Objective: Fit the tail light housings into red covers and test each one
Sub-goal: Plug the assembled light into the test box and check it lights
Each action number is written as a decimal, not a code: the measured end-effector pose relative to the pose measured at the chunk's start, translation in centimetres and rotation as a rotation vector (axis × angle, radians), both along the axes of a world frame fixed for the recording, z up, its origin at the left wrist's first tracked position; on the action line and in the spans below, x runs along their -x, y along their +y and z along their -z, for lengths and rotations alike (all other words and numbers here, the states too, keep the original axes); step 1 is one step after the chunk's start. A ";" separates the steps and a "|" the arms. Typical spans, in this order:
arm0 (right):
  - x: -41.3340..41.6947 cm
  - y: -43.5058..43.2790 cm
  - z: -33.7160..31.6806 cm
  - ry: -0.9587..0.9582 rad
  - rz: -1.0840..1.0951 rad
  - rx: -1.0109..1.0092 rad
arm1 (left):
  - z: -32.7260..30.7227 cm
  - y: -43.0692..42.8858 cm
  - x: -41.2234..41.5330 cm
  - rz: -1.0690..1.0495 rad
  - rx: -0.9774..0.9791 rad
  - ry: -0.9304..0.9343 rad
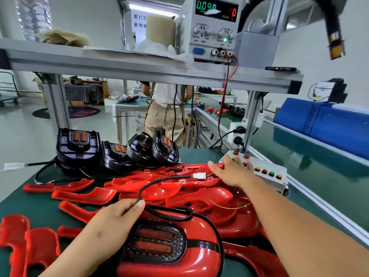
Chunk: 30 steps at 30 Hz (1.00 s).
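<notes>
Green mat [40,206] on an assembly bench, aluminium frame shelf [119,64] across the upper half of the frame, workshop floor and more benches behind it. A person [165,108] in a white top and khaki trousers stands at the next bench, centre background. Bench power supply [215,29] sits on the shelf at top centre with green and red digits lit; the digits are too blurred to read reliably. A red lead [225,96] drops from its terminals towards the bench. Blue box [323,118] on the conveyor at right. Bottom centre: one red cover [199,232] with a housing [155,242] seated in it, lens facing up, two amber bars visible. Left hand [111,220] rests on that unit's upper-left edge, with thumb and fingers curled in a pinch on the black cable [159,180] coming off it. The cable loops up and right to a white connector [199,175] lying on the pile just left of the right hand [233,172]. Right hand is stretched flat, fingers straight and spread, tips on the near-left end of the button box [265,172] at centre right — gripping nothing that I can see. Loose red covers [89,195] are heaped across the mat from left to centre. Bare black housings [77,146] stand in a row at the mat's far edge, left of centre.
</notes>
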State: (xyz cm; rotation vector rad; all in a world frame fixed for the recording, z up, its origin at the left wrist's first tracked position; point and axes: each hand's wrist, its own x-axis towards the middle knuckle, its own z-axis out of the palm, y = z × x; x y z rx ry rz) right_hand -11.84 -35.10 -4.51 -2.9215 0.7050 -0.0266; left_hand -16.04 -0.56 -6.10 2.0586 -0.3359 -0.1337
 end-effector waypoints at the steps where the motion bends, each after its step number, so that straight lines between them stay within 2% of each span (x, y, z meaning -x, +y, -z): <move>1: 0.0 0.1 0.0 -0.001 0.005 0.002 | -0.1 -0.1 0.0 -0.006 0.010 0.002; 13: 0.6 0.1 0.0 0.078 0.031 0.052 | -0.3 0.0 0.6 -0.012 0.077 0.083; 30: 0.2 -0.2 0.2 0.071 -0.013 0.105 | -1.0 0.1 1.2 -0.024 0.108 0.142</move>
